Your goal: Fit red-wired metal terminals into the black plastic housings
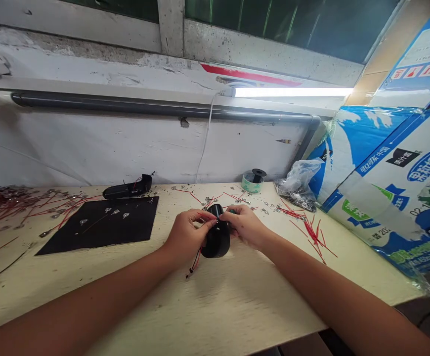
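A glossy black rounded plastic housing (216, 242) stands on the table between my two hands. Red and black wires (196, 262) hang beside its left side down to the tabletop. My left hand (189, 230) has thumb and forefinger pinched together at the housing's upper part; whatever is between those fingertips is too small to make out. From the other side, my right hand (246, 222) closes its fingers around a small dark green thing (233, 211), its end pointing at the same spot. Most of the green thing is hidden by the fingers.
Left lies a black sheet (126, 227) with small metal pieces, a second black housing (128, 189) behind it. Red wires (315, 235) scatter right. A tape roll (251, 185), plastic bag (298, 183) and blue-white carton (385, 183) stand along the back and right.
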`<state>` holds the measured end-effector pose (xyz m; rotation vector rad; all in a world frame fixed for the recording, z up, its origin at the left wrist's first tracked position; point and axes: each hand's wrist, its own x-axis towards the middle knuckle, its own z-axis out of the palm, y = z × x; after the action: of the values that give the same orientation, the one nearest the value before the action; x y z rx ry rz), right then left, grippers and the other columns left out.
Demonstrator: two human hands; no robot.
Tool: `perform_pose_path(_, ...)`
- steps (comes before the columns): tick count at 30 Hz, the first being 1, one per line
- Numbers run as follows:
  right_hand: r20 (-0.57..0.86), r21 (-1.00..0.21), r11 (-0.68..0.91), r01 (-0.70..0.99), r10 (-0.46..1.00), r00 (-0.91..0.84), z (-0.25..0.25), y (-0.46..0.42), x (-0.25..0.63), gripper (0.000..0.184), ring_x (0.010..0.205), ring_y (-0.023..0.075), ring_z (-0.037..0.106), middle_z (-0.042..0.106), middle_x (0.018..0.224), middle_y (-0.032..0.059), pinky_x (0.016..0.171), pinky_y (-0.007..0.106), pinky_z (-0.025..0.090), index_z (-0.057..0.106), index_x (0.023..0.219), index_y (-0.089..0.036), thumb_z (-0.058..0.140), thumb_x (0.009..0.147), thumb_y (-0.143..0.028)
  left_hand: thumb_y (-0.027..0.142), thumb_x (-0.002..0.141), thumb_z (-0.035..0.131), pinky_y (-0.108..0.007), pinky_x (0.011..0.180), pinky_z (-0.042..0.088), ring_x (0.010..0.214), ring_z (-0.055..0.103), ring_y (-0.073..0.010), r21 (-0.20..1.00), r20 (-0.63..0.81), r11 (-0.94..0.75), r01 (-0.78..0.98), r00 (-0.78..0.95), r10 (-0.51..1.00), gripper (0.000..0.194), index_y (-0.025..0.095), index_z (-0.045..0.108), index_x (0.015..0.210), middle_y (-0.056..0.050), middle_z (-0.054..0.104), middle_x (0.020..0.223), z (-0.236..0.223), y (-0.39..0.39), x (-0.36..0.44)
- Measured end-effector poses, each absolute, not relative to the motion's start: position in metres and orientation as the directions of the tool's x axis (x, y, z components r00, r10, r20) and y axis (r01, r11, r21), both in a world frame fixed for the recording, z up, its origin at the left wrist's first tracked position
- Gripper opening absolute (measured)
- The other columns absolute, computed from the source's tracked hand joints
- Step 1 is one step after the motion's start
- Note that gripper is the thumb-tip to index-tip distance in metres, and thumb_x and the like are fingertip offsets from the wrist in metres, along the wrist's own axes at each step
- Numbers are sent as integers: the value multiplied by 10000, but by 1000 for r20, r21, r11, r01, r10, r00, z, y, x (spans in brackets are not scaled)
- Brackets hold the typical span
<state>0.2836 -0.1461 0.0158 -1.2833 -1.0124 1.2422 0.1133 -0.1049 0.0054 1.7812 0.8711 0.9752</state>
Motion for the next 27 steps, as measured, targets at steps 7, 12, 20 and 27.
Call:
perform_pose_path(7, -100, -992, -92, -86, 991, 93, 13, -145, 284, 104, 444, 61, 354, 462, 530, -56, 397, 204, 275, 610, 645, -158, 684, 670, -226, 296, 802, 709, -357, 821, 549, 879, 702, -226, 916, 276, -366, 164, 403, 872, 132, 194, 773, 857, -59, 764, 881, 4, -103, 114)
perform_pose_path(12, -95, -992, -87, -89, 992, 87, 14, -145, 284, 93, 449, 63, 360, 468, 537, -54, 406, 208, 289, 619, 643, -157, 677, 673, -223, 290, 802, 705, -351, 828, 539, 857, 695, -215, 918, 276, -365, 151, 417, 866, 126, 192, 771, 846, -57, 759, 875, 4, -103, 114)
perform_pose_path(20, -100, -991, -93, -92, 992, 81, 14, -145, 285, 94, 445, 67, 362, 469, 523, -52, 410, 210, 289, 626, 644, -162, 685, 676, -228, 241, 794, 679, -352, 840, 536, 904, 693, -224, 905, 303, -397, 150, 427, 852, 96, 201, 765, 804, -63, 757, 906, 4, -104, 113)
perform_pose_path(27, -93, -992, -86, -91, 993, 69, 16, -147, 284, 112, 442, 64, 345, 452, 512, -55, 417, 216, 284, 601, 595, -164, 670, 668, -216, 244, 781, 685, -357, 805, 535, 877, 687, -229, 912, 273, -378, 161, 452, 850, 92, 191, 760, 767, -72, 746, 879, 9, -105, 115)
